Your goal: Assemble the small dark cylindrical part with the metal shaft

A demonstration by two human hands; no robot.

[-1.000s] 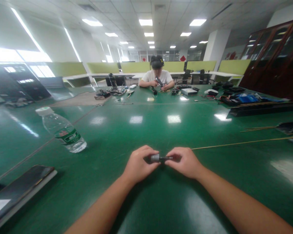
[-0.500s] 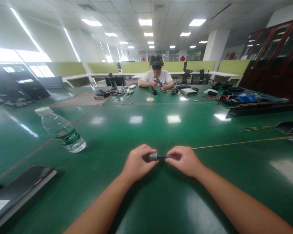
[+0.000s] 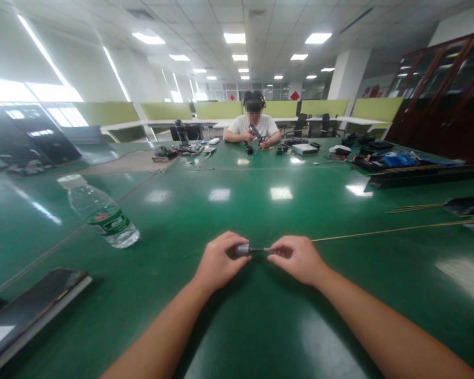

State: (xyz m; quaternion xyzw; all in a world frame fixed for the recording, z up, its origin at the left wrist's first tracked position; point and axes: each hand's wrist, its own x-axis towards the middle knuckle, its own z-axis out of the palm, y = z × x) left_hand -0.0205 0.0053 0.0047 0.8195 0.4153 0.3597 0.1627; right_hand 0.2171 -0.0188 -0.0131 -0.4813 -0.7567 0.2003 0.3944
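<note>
Low over the green table (image 3: 229,221), my left hand (image 3: 217,262) pinches a small grey cylinder (image 3: 243,249) between thumb and fingers. A thin dark rod (image 3: 258,250) runs from the cylinder's right end toward my right hand (image 3: 299,260). The right fingertips are closed on the rod's other end, where something reddish shows between the fingers; its kind is hidden. Cylinder and rod lie level, pointing left to right.
A clear water bottle (image 3: 102,213) stands at left, with a dark flat case (image 3: 35,310) nearer me. Thin brass-coloured rods (image 3: 379,232) lie at right by a black channel (image 3: 418,178). Opposite, a person (image 3: 256,126) handles a tool amid electronic parts.
My left hand has moved slightly left with the grey cylinder, and more of the thin rod shows between the hands. The right hand has hardly moved.
</note>
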